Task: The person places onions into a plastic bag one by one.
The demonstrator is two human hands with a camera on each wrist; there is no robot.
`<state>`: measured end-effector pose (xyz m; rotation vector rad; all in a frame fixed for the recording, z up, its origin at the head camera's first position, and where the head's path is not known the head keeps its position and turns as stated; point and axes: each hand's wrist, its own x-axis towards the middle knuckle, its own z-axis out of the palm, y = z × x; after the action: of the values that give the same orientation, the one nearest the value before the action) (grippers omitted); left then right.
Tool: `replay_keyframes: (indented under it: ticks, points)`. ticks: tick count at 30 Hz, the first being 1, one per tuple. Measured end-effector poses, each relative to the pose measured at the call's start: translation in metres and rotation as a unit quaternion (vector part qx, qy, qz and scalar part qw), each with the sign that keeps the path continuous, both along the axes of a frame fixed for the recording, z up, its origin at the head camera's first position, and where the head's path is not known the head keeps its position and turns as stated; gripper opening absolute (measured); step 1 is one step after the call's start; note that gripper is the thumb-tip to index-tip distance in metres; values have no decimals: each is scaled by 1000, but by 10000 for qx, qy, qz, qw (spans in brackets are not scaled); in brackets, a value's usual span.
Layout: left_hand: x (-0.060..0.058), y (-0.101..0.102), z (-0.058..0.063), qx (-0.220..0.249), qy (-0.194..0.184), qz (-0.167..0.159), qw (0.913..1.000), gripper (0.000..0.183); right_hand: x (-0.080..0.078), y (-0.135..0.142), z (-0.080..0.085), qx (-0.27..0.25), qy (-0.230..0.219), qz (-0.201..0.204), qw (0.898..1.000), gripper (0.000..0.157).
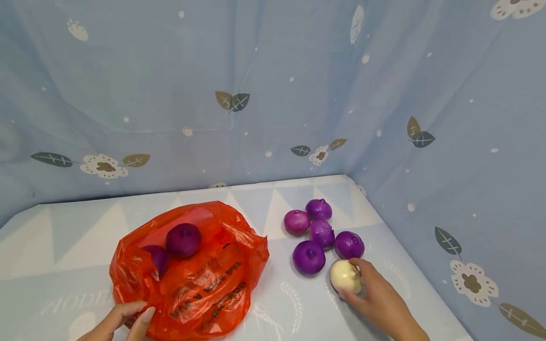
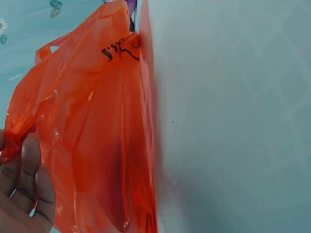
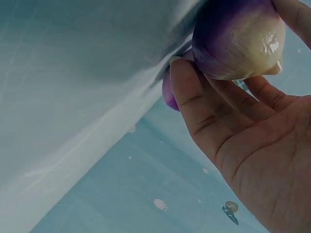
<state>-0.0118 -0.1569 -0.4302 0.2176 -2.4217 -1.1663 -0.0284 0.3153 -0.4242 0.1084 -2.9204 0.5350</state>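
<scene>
A: What does the right hand point(image 1: 379, 299) hold?
B: Its thumb and fingers are clamped on a pale onion point(image 1: 343, 276) – one side looks purple from the right wrist. Ahead of this hand and to its left, five purple onions point(image 1: 309, 258) lie on the table point(image 1: 298, 322).
A: And the left hand point(image 1: 121, 323)?
B: It pinches the red plastic bag point(image 1: 204, 289), which spreads ahead and to its right – two darker onions point(image 1: 183, 240) sit inside, beyond the fingertips.

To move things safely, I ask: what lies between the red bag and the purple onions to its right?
Only bare patterned tabletop lies between the red bag and those purple onions; the head view shows this.
</scene>
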Motion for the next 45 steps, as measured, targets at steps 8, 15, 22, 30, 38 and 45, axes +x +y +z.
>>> replay_keyframes:
  ticks: [8,15,22,30,38,45]
  points:
    - [1,-3,-1,-268,-201,-109,9994,12,1,-2,-1,-16,-158,-18,9999,77]
    - [1,-4,1,-400,-253,-234,9986,13,1,-2,-1,-48,-163,13,9999,76]
    - [4,-5,3,-400,-208,-208,9988,13,4,-6,-2,-54,-264,-97,9996,78]
    - [3,-1,8,-316,-6,-171,9994,14,7,-18,17,-47,-451,-125,9989,84]
    - [3,-1,12,-143,402,-225,9988,20,10,-54,48,-74,-332,441,9984,77]
    - [5,-3,10,-342,228,-330,9986,19,7,-92,58,-208,-434,1327,9900,78]
